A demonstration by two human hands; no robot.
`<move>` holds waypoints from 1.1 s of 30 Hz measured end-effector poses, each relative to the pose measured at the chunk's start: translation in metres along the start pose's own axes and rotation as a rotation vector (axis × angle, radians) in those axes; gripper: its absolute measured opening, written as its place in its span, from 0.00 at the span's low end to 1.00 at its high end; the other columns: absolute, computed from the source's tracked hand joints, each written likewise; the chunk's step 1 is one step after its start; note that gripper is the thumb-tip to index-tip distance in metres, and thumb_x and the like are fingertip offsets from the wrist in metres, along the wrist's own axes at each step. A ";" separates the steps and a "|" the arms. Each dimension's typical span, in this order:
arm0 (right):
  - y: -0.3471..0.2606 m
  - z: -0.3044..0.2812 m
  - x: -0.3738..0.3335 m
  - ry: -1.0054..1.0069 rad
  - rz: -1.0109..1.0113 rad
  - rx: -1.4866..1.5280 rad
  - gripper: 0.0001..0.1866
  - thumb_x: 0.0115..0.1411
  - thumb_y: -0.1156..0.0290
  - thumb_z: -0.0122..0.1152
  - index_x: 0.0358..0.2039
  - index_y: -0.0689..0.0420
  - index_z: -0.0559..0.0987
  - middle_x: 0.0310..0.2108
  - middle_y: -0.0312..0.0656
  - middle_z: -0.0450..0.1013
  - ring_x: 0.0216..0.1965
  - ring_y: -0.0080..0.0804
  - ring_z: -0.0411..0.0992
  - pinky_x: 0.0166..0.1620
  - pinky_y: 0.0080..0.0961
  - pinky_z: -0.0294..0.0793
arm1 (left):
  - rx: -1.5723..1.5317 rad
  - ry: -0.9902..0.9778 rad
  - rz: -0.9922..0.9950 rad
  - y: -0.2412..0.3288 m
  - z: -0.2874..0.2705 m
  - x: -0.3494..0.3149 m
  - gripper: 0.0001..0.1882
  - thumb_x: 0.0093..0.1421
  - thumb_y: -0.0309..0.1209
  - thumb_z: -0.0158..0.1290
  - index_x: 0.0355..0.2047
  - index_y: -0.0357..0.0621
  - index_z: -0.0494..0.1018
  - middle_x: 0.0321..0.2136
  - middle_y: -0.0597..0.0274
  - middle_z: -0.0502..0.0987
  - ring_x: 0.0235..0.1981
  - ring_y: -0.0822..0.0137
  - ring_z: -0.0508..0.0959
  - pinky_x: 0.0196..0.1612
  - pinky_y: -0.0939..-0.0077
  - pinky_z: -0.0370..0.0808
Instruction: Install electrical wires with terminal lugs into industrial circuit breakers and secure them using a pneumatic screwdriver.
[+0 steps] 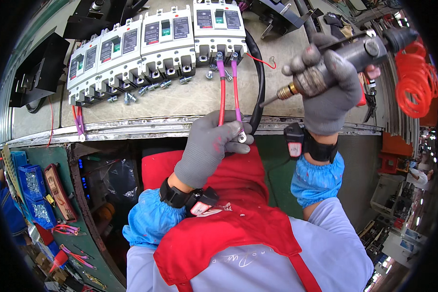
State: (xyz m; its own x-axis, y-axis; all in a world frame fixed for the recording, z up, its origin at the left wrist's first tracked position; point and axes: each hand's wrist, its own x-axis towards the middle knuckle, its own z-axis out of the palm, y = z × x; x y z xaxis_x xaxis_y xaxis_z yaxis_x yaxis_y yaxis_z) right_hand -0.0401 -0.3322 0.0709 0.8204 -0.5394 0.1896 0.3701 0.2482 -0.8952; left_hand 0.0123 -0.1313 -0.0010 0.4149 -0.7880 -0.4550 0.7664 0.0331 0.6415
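Observation:
In my right hand (332,104), raised over the bench at the right, is a dark grey power screwdriver (357,56). The fingers wrap its body, and its bit (272,100) points down to the left. My left hand (202,151), gloved in grey too, is closed around red cables (223,100) at the bench's front edge. Purple sleeves (221,68) cover the cables' upper ends, which meet two terminals of the rightmost white circuit breaker (220,34). A ring lug (242,137) sticks out by the left fingertips.
More white breakers (166,39) stand in a row to the left, with loose screws (153,86) before them. A black cable (261,82) curves over the bench edge. A coiled red hose (416,82) hangs at the right; blue parts bins (32,182) sit at the lower left.

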 end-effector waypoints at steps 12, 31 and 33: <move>0.009 -0.011 -0.030 0.188 0.103 0.019 0.20 0.51 0.67 0.52 0.43 0.64 0.70 0.26 0.43 0.70 0.25 0.37 0.71 0.33 0.37 0.75 | 0.040 0.045 0.072 -0.010 0.003 0.002 0.17 0.63 0.30 0.47 0.48 0.27 0.65 0.35 0.49 0.75 0.34 0.63 0.80 0.34 0.75 0.82; 0.049 0.025 0.040 -0.021 0.518 -0.289 0.19 0.61 0.59 0.49 0.40 0.63 0.77 0.32 0.42 0.77 0.28 0.25 0.74 0.29 0.19 0.74 | 0.315 0.210 0.186 -0.025 0.006 0.006 0.12 0.63 0.32 0.47 0.41 0.36 0.64 0.26 0.57 0.75 0.19 0.71 0.78 0.17 0.77 0.75; 0.053 0.021 0.043 -0.038 0.504 -0.298 0.19 0.61 0.59 0.49 0.42 0.61 0.75 0.35 0.42 0.76 0.27 0.26 0.74 0.28 0.20 0.74 | 0.302 0.222 0.174 -0.021 0.009 0.006 0.10 0.62 0.30 0.46 0.40 0.35 0.65 0.22 0.57 0.74 0.15 0.71 0.76 0.15 0.77 0.74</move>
State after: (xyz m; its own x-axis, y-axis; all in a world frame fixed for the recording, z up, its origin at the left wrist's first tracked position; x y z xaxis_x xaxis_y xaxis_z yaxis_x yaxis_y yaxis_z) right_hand 0.0240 -0.3252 0.0400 0.8803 -0.3832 -0.2796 -0.2039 0.2266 -0.9524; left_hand -0.0060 -0.1423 -0.0118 0.6468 -0.6337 -0.4243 0.5107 -0.0533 0.8581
